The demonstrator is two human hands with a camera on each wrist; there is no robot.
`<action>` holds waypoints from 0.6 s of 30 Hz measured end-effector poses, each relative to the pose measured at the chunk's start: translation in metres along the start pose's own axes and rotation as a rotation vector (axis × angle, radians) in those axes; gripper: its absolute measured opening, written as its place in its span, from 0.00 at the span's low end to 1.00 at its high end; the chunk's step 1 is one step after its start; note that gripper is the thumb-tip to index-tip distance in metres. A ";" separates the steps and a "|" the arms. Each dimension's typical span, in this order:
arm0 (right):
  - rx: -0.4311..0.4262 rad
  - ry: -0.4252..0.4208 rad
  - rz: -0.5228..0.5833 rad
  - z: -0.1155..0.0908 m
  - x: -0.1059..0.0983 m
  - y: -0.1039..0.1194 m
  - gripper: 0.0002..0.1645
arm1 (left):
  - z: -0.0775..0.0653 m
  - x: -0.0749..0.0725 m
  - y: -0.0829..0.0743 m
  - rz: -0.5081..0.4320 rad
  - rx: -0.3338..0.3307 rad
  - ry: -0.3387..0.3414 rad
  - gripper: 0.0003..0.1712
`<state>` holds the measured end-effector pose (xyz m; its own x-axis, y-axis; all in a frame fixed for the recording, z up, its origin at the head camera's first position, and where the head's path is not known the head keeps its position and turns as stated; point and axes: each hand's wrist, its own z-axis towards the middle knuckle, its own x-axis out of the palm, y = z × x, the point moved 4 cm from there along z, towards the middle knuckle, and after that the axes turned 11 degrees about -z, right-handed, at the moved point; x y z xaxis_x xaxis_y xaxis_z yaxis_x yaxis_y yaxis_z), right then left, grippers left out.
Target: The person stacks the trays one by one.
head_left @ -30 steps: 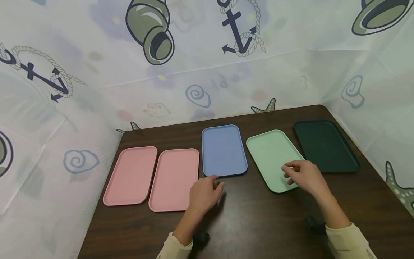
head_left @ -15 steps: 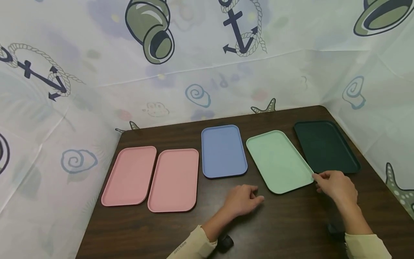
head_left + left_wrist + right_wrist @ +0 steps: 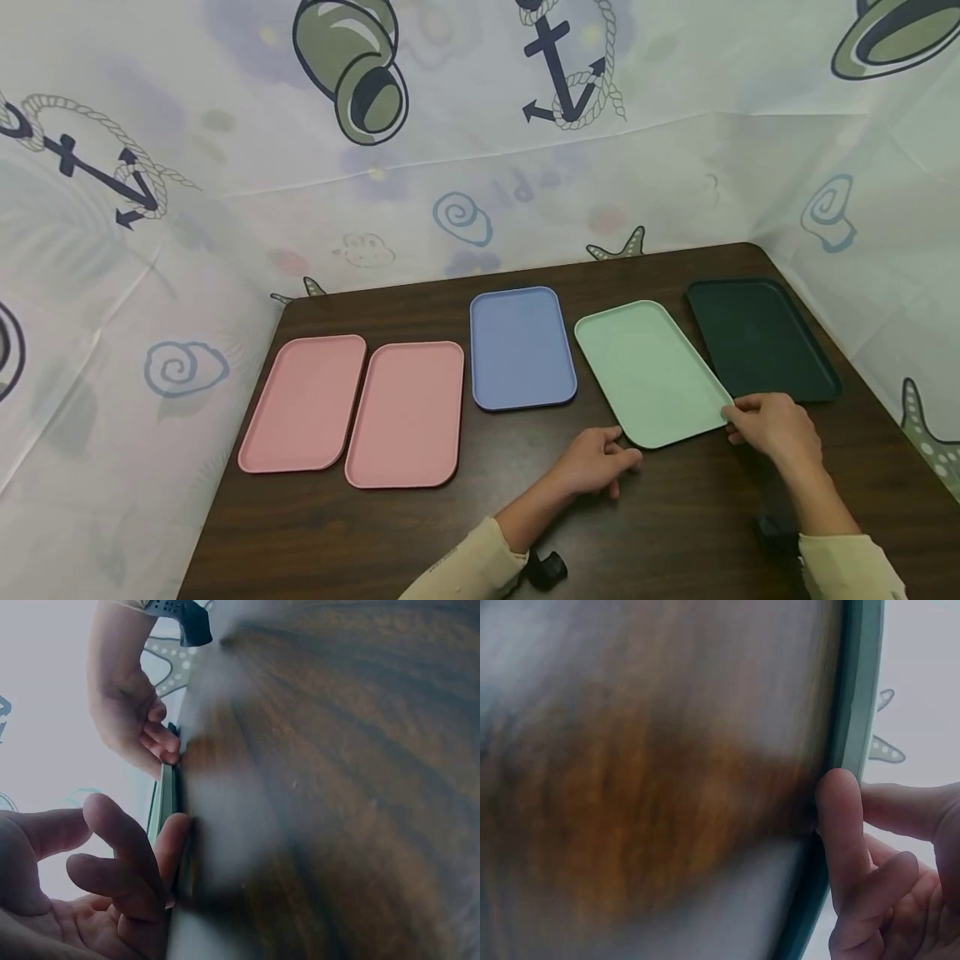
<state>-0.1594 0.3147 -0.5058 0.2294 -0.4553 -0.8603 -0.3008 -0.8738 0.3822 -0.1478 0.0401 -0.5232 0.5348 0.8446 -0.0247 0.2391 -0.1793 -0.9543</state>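
A light green tray [image 3: 651, 379] lies slanted on the dark wood table, right of centre. My right hand [image 3: 776, 427] pinches its near right corner; in the right wrist view the thumb and a finger [image 3: 841, 825] meet at the tray's rim [image 3: 855, 697]. By the near left corner is my left hand [image 3: 592, 462], its fingers loosely bent and the thumb apart. In the left wrist view one finger [image 3: 172, 844] lies along the tray's edge [image 3: 166, 799]; whether it bears on the rim I cannot tell.
Left of the green tray stand a blue tray [image 3: 522, 350] and two pink trays, the nearer [image 3: 406, 417] and the outer one [image 3: 303, 406]. A dark green tray [image 3: 763, 340] lies to the right. Patterned white cloth [image 3: 450, 150] hangs behind the table [image 3: 300, 533].
My right hand has moved from above the green tray to its near right corner and grips it. My left hand has gone rightward from the blue tray to the green tray's near left corner.
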 end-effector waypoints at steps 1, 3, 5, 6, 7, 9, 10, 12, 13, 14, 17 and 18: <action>-0.002 0.001 0.000 0.000 0.000 0.000 0.35 | 0.000 0.000 0.000 -0.008 0.003 -0.007 0.34; -0.004 0.003 0.001 -0.001 0.000 0.000 0.34 | 0.000 0.000 0.002 -0.019 0.009 -0.014 0.34; -0.002 0.011 0.006 -0.002 0.000 -0.001 0.33 | -0.001 -0.001 0.003 -0.027 0.016 -0.025 0.33; -0.001 0.016 0.012 -0.002 0.001 -0.001 0.33 | -0.001 -0.002 0.004 -0.031 0.021 -0.032 0.32; -0.002 0.021 0.017 -0.003 0.001 -0.001 0.33 | -0.001 -0.003 0.005 -0.039 0.026 -0.040 0.31; -0.005 0.029 0.042 -0.004 0.002 -0.002 0.33 | -0.001 -0.006 0.007 -0.068 0.037 -0.057 0.27; -0.008 0.035 0.060 -0.004 0.002 -0.003 0.32 | 0.000 -0.007 0.008 -0.086 0.039 -0.066 0.26; -0.016 0.054 0.108 -0.006 0.003 -0.003 0.31 | 0.000 -0.010 0.010 -0.136 0.036 -0.086 0.22; -0.020 0.070 0.140 -0.007 0.004 -0.003 0.31 | 0.000 -0.012 0.011 -0.158 0.037 -0.097 0.20; -0.021 0.088 0.175 -0.008 0.005 -0.004 0.30 | 0.000 -0.014 0.012 -0.185 0.035 -0.109 0.17; -0.020 0.156 0.261 -0.012 0.009 -0.004 0.30 | -0.001 -0.020 0.013 -0.215 0.057 -0.150 0.12; -0.022 0.179 0.284 -0.013 0.010 -0.003 0.30 | -0.001 -0.022 0.013 -0.213 0.071 -0.164 0.11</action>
<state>-0.1439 0.3109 -0.5113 0.2987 -0.7026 -0.6459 -0.3569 -0.7099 0.6072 -0.1554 0.0189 -0.5346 0.3391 0.9309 0.1361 0.2713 0.0418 -0.9616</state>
